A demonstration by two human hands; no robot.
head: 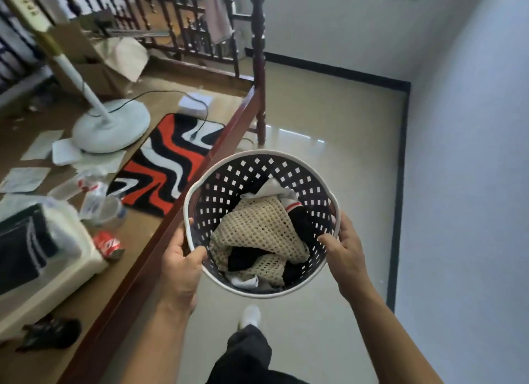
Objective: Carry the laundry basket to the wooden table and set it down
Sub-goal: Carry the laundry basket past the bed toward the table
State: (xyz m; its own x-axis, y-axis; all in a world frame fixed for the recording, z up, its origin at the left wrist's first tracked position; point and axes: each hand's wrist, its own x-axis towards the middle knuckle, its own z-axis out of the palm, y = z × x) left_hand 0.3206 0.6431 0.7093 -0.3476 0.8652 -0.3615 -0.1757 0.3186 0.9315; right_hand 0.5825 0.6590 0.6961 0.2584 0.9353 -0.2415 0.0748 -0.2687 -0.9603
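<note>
Here I held the round white-rimmed perforated plastic laundry basket (229, 183) in the air over the glossy beige tiled floor (329, 120), both hands gripping its rim: left hand (180, 257), right hand (345, 249). Open floor lay ahead; the raised red-brown wooden edge (183, 220) ran just beside my left. The crushed red can's (108, 244) lettering was unreadable.

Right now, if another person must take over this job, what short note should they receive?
Left hand: gripping the laundry basket at its left rim.
Right hand: gripping the right rim.
Basket: in the air over the tiled floor, holding a beige knit and dark clothes.
Wooden surface: on the left, cluttered.
Done: basket lifted.
Left: carry it to the wooden table and set it down.
</note>
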